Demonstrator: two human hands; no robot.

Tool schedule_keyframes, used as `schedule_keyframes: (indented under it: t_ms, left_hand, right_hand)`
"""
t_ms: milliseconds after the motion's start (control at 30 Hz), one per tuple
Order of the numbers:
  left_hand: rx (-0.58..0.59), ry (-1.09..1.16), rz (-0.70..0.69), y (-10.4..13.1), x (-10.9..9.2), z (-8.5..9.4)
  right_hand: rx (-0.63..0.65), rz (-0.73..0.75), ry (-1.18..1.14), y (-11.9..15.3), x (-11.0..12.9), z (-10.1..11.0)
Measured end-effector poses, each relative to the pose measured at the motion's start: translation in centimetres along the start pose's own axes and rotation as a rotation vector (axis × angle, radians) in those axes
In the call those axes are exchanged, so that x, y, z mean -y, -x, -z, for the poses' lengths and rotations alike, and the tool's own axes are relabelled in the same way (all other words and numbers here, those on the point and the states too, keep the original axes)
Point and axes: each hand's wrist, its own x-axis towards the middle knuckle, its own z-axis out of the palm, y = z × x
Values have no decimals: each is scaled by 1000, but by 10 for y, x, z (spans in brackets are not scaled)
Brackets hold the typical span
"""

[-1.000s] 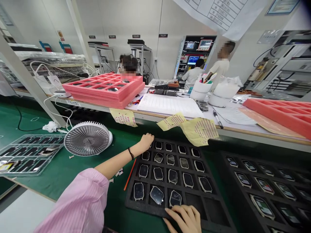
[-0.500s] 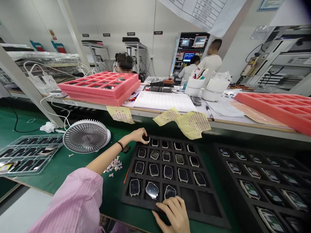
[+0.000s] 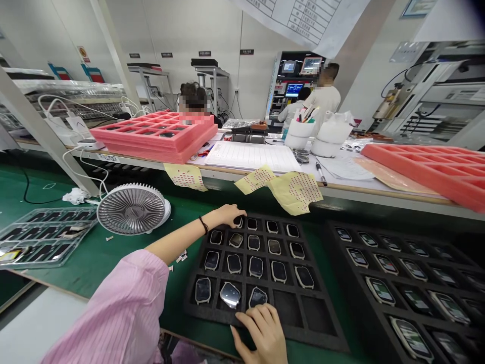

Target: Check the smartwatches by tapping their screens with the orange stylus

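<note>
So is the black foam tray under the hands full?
Not full. The black foam tray holds many rectangular silver-framed watches, but two compartments at its near right corner show bare foam.

Centre: watches (image 3: 255, 267) in a tray (image 3: 318, 315) on the workbench (image 3: 104, 265), a second tray (image 3: 351, 285) to its right. To its left, a fan (image 3: 132, 208), then a parts tray (image 3: 41, 262). Behind, a shelf (image 3: 341, 187) bears stacked trays (image 3: 162, 148) left of papers (image 3: 252, 155).
</note>
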Motion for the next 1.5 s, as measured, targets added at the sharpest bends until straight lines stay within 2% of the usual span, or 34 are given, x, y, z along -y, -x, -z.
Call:
schedule_keyframes:
  t_ms: [167, 333, 467, 600, 700, 933, 1067, 1167, 1267, 1367, 1500]
  left_hand:
    - [-1, 7, -16, 5, 1, 3]
    - [-47, 45, -42, 3, -3, 20]
    - [-49, 48, -87, -16, -23, 27]
    - [42, 15, -104, -39, -43, 19]
    - [64, -14, -102, -51, -49, 12]
    - [11, -13, -80, -46, -37, 5]
    - [-28, 8, -75, -46, -35, 16]
    - [-64, 18, -92, -58, -49, 28]
    - [-47, 5, -135, -75, -72, 33]
    - [17, -24, -161, -90, -92, 29]
    - [74, -47, -172, -101, -104, 21]
  right_hand:
    - [8, -8, -6, 2, 3, 2]
    - [24, -18, -4, 5, 2, 2]
    - [3, -2, -12, 5, 2, 2]
    - [-4, -14, -14, 4, 2, 3]
    - [-2, -12, -8, 5, 1, 2]
    - [26, -20, -8, 7, -1, 2]
    - [19, -28, -16, 8, -1, 1]
    - [17, -36, -18, 8, -1, 0]
    - [26, -45, -10, 7, -1, 0]
    - [8, -28, -4, 7, -1, -1]
    - [-14, -18, -6, 7, -3, -2]
